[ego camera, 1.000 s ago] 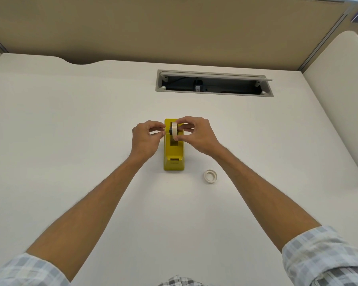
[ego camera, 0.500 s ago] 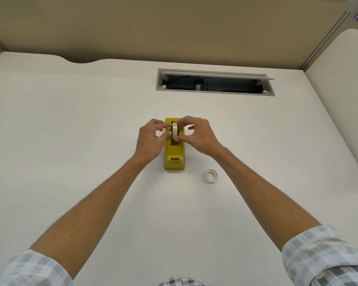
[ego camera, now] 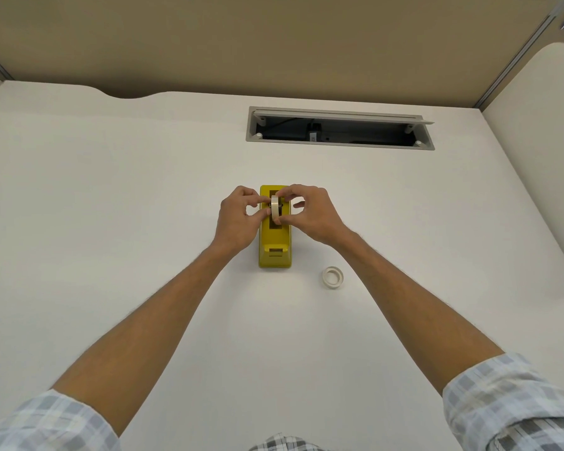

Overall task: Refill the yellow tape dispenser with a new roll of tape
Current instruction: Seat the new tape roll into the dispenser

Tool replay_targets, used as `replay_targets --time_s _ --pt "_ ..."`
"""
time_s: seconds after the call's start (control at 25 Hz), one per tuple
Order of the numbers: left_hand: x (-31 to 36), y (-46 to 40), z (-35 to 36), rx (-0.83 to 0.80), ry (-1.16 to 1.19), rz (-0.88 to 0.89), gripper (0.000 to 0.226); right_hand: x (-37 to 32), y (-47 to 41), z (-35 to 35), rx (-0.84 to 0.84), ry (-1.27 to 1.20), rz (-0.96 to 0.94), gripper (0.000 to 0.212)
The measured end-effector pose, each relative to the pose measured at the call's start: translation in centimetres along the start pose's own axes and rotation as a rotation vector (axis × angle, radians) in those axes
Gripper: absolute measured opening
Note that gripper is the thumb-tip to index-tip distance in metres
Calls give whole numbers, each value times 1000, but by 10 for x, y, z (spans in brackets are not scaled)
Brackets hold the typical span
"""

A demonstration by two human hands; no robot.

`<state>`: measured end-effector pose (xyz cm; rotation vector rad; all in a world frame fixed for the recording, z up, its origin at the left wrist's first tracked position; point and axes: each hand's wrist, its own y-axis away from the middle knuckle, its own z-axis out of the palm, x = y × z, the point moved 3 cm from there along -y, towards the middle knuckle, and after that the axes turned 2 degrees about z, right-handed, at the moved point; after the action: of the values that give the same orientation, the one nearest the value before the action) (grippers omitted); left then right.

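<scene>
1. Pinching the tape roll (ego camera: 275,210) from both sides, left hand (ego camera: 238,219) and right hand (ego camera: 310,213) held it upright, on edge, over the open slot of the yellow tape dispenser (ego camera: 274,245).
2. Dispenser stood mid-worktop (ego camera: 111,196).
3. Empty tape core (ego camera: 333,278) lay flat near the dispenser's right side, not touching.
4. Open cable tray (ego camera: 339,129) sat behind.

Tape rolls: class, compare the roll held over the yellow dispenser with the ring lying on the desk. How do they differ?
The held roll stands on edge, pinched by the left hand and right hand over the yellow dispenser; the loose ring lies flat on the desk, untouched. The held roll looks thicker with tape; the loose ring looks thin-walled, mostly hole. Both are round and whitish.
</scene>
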<state>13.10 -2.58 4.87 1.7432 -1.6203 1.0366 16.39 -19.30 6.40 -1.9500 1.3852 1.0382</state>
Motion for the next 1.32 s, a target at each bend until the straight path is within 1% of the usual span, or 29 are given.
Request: replay_targets --time_s 0.28,0.56,0.8,0.88,1.0,1.16,1.32 --pt "0 5 -1 -7 -21 0 24 0 5 2 0 -2 -16 48" --pt "-3 18 2 7 55 -18 35 2 6 -1 3 39 -4 50" --pt "-5 26 2 7 147 -57 42 1 12 -2 22 60 -29 39" --pt "-8 30 2 -21 132 -86 46 2 16 0 59 45 -26 43" --pt "-11 37 5 -77 84 -115 49 7 22 3 106 49 28 57" --pt "-11 36 6 -101 109 -111 48 13 26 10 109 16 87 55" --pt "-11 33 7 -102 116 -101 48 14 30 13 150 -24 99 53"
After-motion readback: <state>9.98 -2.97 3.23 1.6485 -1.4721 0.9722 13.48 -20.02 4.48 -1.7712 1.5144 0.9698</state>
